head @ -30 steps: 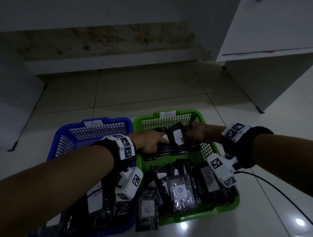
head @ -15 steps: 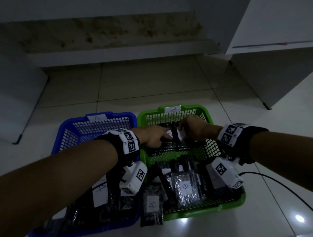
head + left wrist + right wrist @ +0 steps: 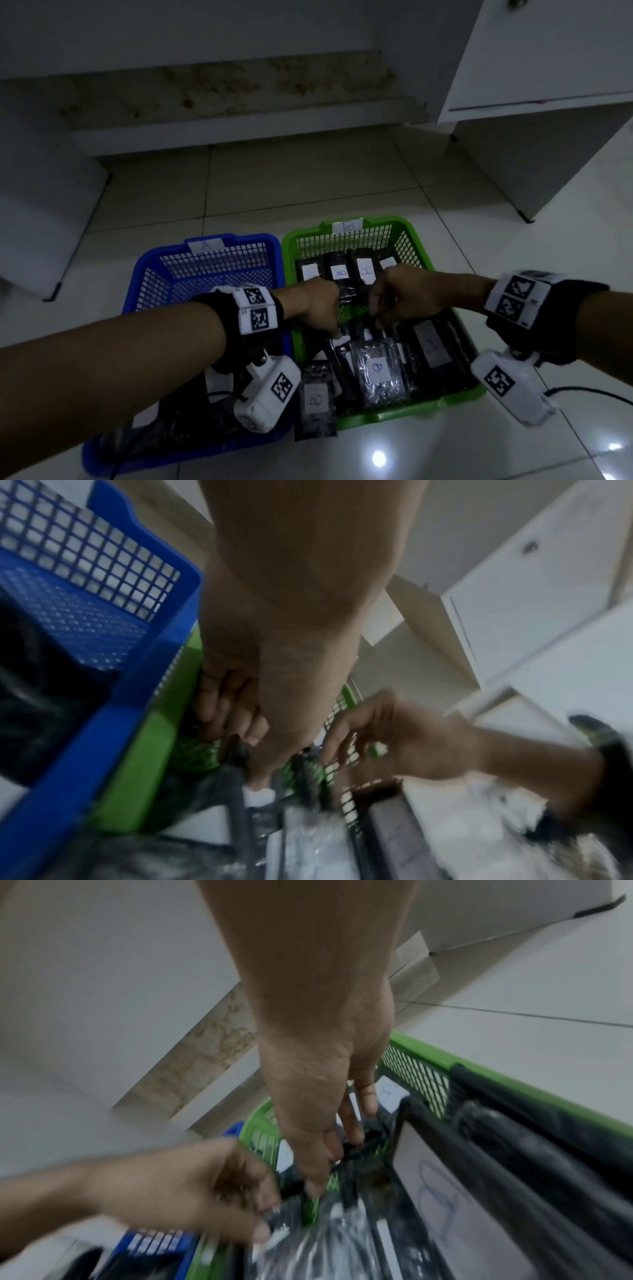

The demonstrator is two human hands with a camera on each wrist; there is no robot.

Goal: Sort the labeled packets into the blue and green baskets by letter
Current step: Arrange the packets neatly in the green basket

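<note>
The blue basket (image 3: 205, 241) tagged A and the green basket (image 3: 411, 413) tagged B stand side by side on the floor. Several dark packets with B labels (image 3: 340, 274) stand in a row at the green basket's far end. More packets (image 3: 376, 373) lie piled at its near end, and one (image 3: 315, 401) hangs over the near rim. Both hands reach down at the pile's far edge. My left hand (image 3: 337, 329) pinches a dark packet top (image 3: 236, 748). My right hand (image 3: 375, 318) pinches another packet's edge (image 3: 359, 1148). My left forearm hides most of the blue basket's packets (image 3: 191, 421).
A white cabinet (image 3: 548, 137) stands on the tiled floor at the back right. A low step (image 3: 239, 133) runs along the back wall. A black cable (image 3: 582, 390) trails on the floor to the right of the green basket.
Both hands let go of a packet, which now stands in the far row of the green basket. They have drawn back to the near pile and taken hold of packets there.
</note>
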